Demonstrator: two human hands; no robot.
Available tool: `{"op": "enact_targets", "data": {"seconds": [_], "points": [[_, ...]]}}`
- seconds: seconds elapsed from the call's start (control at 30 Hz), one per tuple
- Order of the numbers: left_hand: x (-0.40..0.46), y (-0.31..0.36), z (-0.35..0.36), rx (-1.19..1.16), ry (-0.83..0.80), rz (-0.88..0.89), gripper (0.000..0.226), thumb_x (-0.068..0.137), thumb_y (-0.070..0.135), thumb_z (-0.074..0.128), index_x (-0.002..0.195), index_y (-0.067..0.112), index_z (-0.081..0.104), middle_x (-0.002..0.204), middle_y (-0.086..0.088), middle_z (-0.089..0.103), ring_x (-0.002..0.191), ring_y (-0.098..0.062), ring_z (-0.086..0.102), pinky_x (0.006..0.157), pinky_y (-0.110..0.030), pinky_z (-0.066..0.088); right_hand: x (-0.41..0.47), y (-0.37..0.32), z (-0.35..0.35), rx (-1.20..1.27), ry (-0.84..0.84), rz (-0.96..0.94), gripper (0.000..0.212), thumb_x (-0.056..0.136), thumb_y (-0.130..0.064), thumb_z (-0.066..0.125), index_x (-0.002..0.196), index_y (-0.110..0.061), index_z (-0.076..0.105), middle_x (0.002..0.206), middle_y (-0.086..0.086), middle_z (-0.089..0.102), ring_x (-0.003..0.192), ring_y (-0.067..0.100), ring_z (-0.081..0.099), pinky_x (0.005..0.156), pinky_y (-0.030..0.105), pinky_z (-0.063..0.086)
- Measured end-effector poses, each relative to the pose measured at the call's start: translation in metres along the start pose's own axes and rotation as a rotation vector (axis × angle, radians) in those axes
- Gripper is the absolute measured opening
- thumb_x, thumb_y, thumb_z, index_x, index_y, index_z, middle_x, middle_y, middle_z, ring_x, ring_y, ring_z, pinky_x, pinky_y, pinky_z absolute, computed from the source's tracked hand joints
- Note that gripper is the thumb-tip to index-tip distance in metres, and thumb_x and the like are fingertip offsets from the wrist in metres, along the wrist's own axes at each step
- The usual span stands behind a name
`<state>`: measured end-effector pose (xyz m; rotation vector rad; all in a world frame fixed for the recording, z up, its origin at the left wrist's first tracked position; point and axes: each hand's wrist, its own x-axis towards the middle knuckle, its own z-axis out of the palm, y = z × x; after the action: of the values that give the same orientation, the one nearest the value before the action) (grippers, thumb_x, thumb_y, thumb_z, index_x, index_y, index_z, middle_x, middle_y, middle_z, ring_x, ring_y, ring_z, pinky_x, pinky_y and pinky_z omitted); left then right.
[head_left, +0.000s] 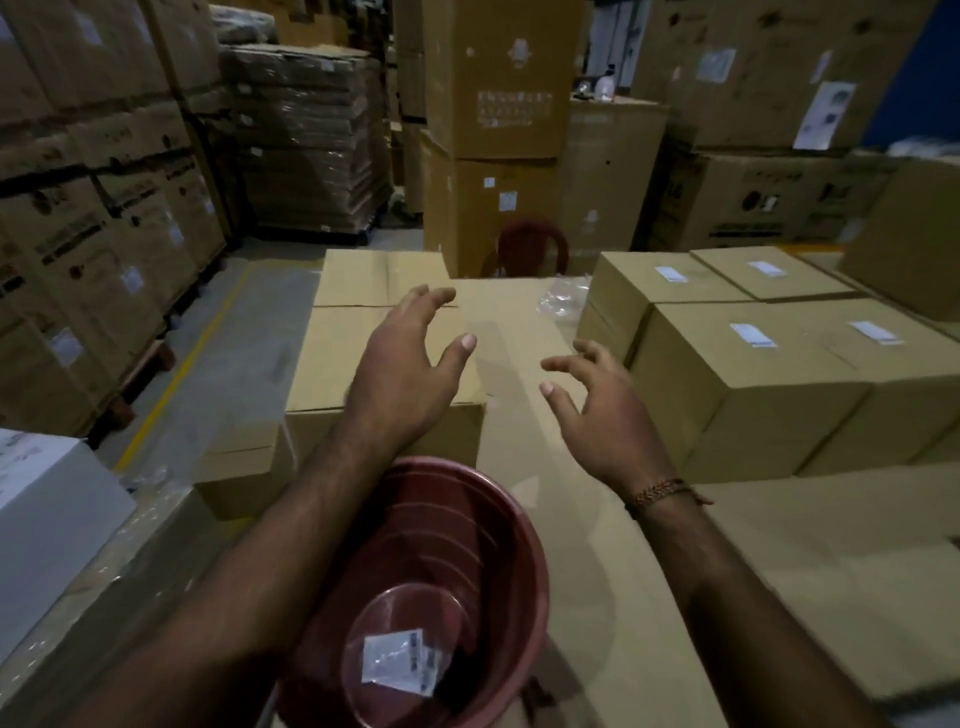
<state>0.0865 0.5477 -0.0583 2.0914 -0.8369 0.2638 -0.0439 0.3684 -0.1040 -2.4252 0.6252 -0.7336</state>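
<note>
Cardboard is carrying everything here: a broad flat surface (649, 597) is stretching from my waist out towards the stacks. The box (363, 358) I am going for is sitting at its far left edge, though I cannot tell whether it is resting on the surface or just butting against it. My left hand (402, 371) is hovering over the box's near right corner. My right hand (605, 421) is hanging over the bare surface just beside that corner. Both are spread wide, fingers a little hooked, holding nothing. To do this well, I am judging that I should be planting one palm on each side wall, low down. I should also be keeping my forearm clear of the red tub (467, 540) at the near edge and lifting evenly so the top flaps are not popping open. Counting downward: one surface, one box in hand's reach, four labelled boxes (748, 384) at the right edge, one tub, two hands, one clear packet (400, 662) lying in the tub, one bracelet (660, 491) on my right wrist.
</note>
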Motion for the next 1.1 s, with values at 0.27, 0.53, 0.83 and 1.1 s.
{"op": "enact_targets", "data": {"seconds": [0.27, 0.53, 0.83, 1.1], "points": [[-0.012, 0.109, 0.090, 0.101, -0.109, 0.114, 0.063, 0.100, 0.047, 0.063, 0.157, 0.034, 0.039, 0.167, 0.005, 0.034, 0.151, -0.019, 0.036, 0.119, -0.045, 0.039, -0.023, 0.098, -0.107, -0.170, 0.087, -0.006, 0.031, 0.102, -0.039, 0.061, 0.132, -0.031, 0.068, 0.153, -0.002, 0.049, 0.142, 0.019, 0.042, 0.117, 0.045, 0.041], [-0.028, 0.280, 0.221, 0.111, -0.128, 0.219, 0.066, 0.099, 0.049, 0.062, 0.158, 0.035, 0.036, 0.170, 0.004, 0.027, 0.152, -0.021, 0.033, 0.118, -0.047, 0.038, -0.048, 0.239, -0.265, -0.281, 0.101, 0.022, 0.035, 0.104, -0.043, 0.057, 0.138, -0.035, 0.062, 0.151, -0.011, 0.046, 0.136, 0.016, 0.047, 0.108, 0.038, 0.045], [-0.010, 0.421, 0.356, 0.080, -0.134, 0.300, 0.075, 0.099, 0.054, 0.061, 0.162, 0.035, 0.024, 0.171, 0.004, 0.024, 0.152, -0.022, 0.033, 0.117, -0.050, 0.042, -0.028, 0.368, -0.394, -0.353, 0.153, 0.069, 0.041, 0.105, -0.044, 0.055, 0.144, -0.034, 0.057, 0.156, -0.007, 0.044, 0.142, 0.016, 0.044, 0.109, 0.042, 0.050], [0.054, 0.487, 0.477, 0.094, -0.107, 0.299, 0.072, 0.100, 0.055, 0.058, 0.162, 0.031, 0.029, 0.171, 0.000, 0.026, 0.150, -0.025, 0.037, 0.116, -0.048, 0.041, 0.043, 0.484, -0.455, -0.360, 0.180, 0.100, 0.043, 0.106, -0.043, 0.056, 0.145, -0.028, 0.057, 0.153, -0.004, 0.047, 0.139, 0.016, 0.046, 0.104, 0.037, 0.049]]}}
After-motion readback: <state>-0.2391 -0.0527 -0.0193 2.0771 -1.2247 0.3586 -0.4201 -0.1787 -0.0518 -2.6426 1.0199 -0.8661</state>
